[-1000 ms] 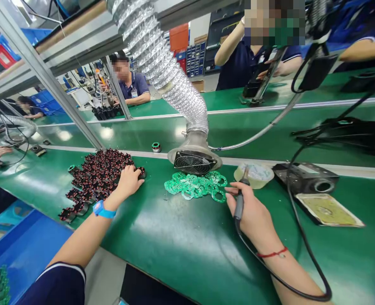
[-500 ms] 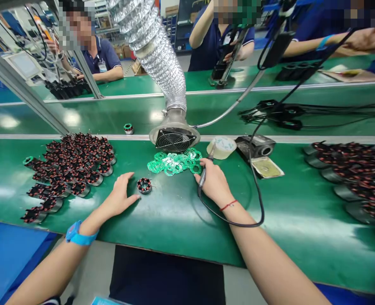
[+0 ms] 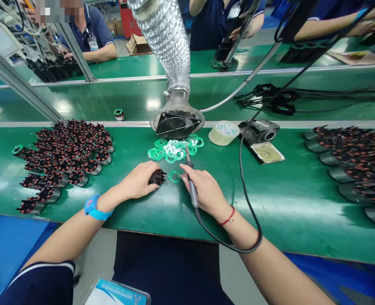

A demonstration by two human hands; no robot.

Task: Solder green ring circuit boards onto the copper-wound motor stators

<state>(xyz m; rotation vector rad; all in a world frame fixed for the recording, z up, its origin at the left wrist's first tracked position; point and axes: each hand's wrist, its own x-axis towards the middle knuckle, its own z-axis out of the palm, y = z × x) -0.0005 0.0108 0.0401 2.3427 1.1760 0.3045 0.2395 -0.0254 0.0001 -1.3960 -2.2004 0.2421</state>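
Note:
My left hand [image 3: 139,180] is closed around a wound motor stator [image 3: 159,177], which is tipped with its black and copper windings facing right. A soldering iron [image 3: 193,192] sits in my right hand [image 3: 204,190], its tip pointing up and away. Close by my right fingertips is a single green ring-shaped circuit board [image 3: 174,176]; I cannot tell whether the fingers touch it. Just beyond both hands lies a pile of green ring boards [image 3: 171,150]. To the left, many more stators [image 3: 69,152] stand grouped on the green bench [image 3: 136,216].
A fume extractor fan [image 3: 177,125] on a silver duct hangs over the pile. Behind my right hand are a tape roll [image 3: 223,133], an iron stand [image 3: 262,131] and a sponge tray [image 3: 268,152]. More stators [image 3: 359,169] fill the right. Co-workers sit across.
My left hand has moved right and closed on the stator. My right hand has come nearer with the soldering iron, and one ring board now lies apart from the pile.

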